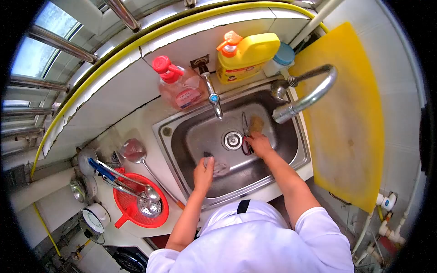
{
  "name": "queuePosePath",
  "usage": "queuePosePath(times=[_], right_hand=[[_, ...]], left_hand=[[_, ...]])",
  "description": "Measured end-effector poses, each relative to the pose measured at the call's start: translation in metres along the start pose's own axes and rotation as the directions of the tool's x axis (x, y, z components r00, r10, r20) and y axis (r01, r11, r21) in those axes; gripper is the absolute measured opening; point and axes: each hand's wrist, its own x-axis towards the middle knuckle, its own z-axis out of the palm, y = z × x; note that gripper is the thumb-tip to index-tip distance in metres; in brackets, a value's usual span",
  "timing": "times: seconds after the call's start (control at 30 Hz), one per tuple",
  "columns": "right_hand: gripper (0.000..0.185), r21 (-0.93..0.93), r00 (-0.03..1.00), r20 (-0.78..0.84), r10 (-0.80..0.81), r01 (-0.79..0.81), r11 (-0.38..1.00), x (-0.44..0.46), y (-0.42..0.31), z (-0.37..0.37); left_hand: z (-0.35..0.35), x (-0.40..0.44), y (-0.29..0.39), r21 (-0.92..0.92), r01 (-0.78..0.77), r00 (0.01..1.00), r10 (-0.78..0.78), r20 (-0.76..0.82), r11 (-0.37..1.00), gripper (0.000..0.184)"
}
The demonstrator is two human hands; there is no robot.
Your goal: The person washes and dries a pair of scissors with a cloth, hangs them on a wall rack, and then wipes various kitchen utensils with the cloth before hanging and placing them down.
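Both hands are inside the metal sink (189, 136). My left hand (204, 172) is closed on a thin, clear, crumpled thing (221, 169), perhaps a plastic bag, with a small dark piece at the fingertips. To the right, my right hand (260, 144) is closed beside the scissors (246, 136), its fingers at their dark red handles, the blades pointing away from me. A brown sponge-like piece (256, 123) lies just beyond those fingers. Between the hands is the round drain (232, 140). How the right fingers hold the handles is partly hidden.
A curved faucet (314, 93) and a small tap (212, 95) reach over the sink. Behind stand a pink bottle (182, 88) and a yellow jug (248, 57). At left are a spatula (133, 151) and a red strainer (132, 214); at right, a yellow board (341, 118).
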Motion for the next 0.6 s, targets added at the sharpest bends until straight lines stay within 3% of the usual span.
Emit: queuePosePath(times=[0.07, 0.1, 0.17, 0.23, 0.27, 0.3, 0.37, 0.43, 0.47, 0.53, 0.6], right_hand=[[0.023, -0.140, 0.957, -0.165, -0.240, 0.218, 0.966, 0.010, 0.005, 0.005], [0.023, -0.136, 0.955, -0.163, -0.248, 0.227, 0.964, 0.018, 0.006, 0.007], [0.024, -0.285, 0.868, -0.134, -0.478, 0.428, 0.857, 0.034, 0.008, 0.010], [0.025, -0.374, 0.851, -0.102, -0.515, 0.447, 0.813, 0.048, 0.014, 0.019], [0.025, -0.443, 0.856, -0.035, -0.515, 0.449, 0.776, 0.053, 0.018, 0.023], [0.025, -0.508, 0.859, 0.031, -0.510, 0.453, 0.733, 0.057, 0.023, 0.028], [0.025, -0.509, 0.859, 0.071, -0.507, 0.469, 0.722, 0.061, 0.032, 0.038], [0.021, -0.494, 0.878, 0.008, -0.478, 0.419, 0.762, 0.067, 0.046, 0.062], [0.020, -0.489, 0.884, -0.014, -0.468, 0.402, 0.774, 0.067, 0.048, 0.062], [0.016, -0.629, 0.851, 0.253, -0.459, 0.505, 0.591, 0.057, 0.040, 0.028], [0.015, -0.615, 0.853, 0.256, -0.455, 0.507, 0.605, 0.053, 0.045, 0.028]], left_hand=[[-0.008, -0.013, 0.021, -0.001, 0.076, 0.995, -0.076, 0.062, 0.997, 0.060], [-0.012, -0.021, 0.033, 0.005, 0.147, 0.980, -0.146, 0.132, 0.989, 0.061], [-0.012, -0.028, 0.032, 0.062, 0.077, 0.990, -0.083, 0.111, 0.995, 0.058], [-0.009, -0.029, 0.025, 0.143, -0.069, 0.988, 0.048, 0.148, 0.987, 0.053], [-0.005, -0.031, 0.022, 0.066, -0.090, 0.987, 0.080, 0.138, 0.994, 0.040], [-0.005, -0.032, 0.026, 0.067, -0.087, 0.988, 0.077, 0.135, 0.994, 0.040], [-0.007, -0.037, 0.034, 0.228, -0.513, 0.852, 0.523, 0.017, 0.827, 0.029], [-0.013, -0.042, 0.042, 0.195, -0.477, 0.875, 0.485, 0.008, 0.857, 0.022], [-0.017, -0.044, 0.042, 0.088, -0.421, 0.907, 0.418, 0.048, 0.903, 0.021], [-0.022, -0.049, 0.048, -0.021, -0.354, 0.930, 0.355, 0.094, 0.935, 0.020], [-0.028, -0.057, 0.059, -0.445, -0.065, 0.992, 0.106, 0.067, 0.893, 0.018]])
